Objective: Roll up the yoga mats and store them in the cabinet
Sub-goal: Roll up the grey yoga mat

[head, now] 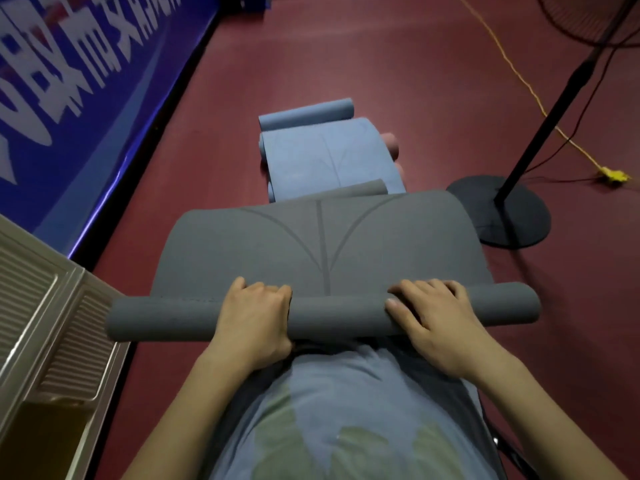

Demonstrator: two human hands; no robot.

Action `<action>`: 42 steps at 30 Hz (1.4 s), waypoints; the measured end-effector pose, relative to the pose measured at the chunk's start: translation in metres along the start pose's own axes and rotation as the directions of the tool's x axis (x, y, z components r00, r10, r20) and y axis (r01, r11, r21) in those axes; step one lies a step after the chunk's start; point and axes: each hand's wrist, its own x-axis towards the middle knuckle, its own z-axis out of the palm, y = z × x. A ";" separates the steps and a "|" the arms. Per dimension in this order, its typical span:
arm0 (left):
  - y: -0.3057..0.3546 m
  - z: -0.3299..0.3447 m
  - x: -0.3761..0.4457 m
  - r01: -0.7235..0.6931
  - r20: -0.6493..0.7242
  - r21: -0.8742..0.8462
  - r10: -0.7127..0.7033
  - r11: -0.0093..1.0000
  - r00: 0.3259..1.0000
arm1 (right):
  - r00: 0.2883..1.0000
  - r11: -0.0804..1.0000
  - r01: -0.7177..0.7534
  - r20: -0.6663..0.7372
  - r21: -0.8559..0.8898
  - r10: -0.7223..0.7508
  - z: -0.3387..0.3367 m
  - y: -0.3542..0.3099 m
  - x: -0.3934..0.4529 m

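Head view, one frame. Grey yoga mat (322, 244) lies on the red floor (381, 81), running away from the body. Its near end is already wound into a thin roll (194, 318) whose long axis runs left to right, straight across the line of travel.

Left hand (252, 320) sits on the roll left of centre, fingers (266, 291) curled over the top of the tube, thumb tucked under the near side: a grip around it. Right hand (433, 317) sits right of centre, fingers flatter and slightly spread across the top, thumb lying along the tube; reads as pressing rather than clasping. Both hands are about equally far from the mat's printed centre line, neither nearer the work.

Relation that matters: the unrolled length lies directly ahead of the fingers, so I judge the next push goes forward, away from the body, with even pressure to keep the tube square.

Roll ends overhang the flat part on both sides. Risk, as I judge it: the roll coning if one hand leads.

Beyond: blue yoga mat (329, 150), partly rolled at its far end, not yet dealt with. Fan stand base (502, 213) sits just beside the grey mat's far right corner. Cabinet not identified in view.
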 end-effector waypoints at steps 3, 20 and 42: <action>0.006 0.011 -0.020 -0.015 0.033 0.033 0.013 0.999 0.999 | 0.991 0.998 0.036 -0.127 -0.044 -0.041 0.019 -0.003 -0.027; 0.000 -0.001 0.008 0.068 0.254 -0.047 -0.053 0.997 0.966 | 0.985 0.994 -0.028 -0.171 -0.108 0.009 0.038 -0.019 -0.015; 0.037 0.030 -0.018 0.203 -0.334 -0.312 -0.307 0.928 0.891 | 0.997 0.993 -0.006 0.070 -0.117 0.015 0.011 -0.008 0.052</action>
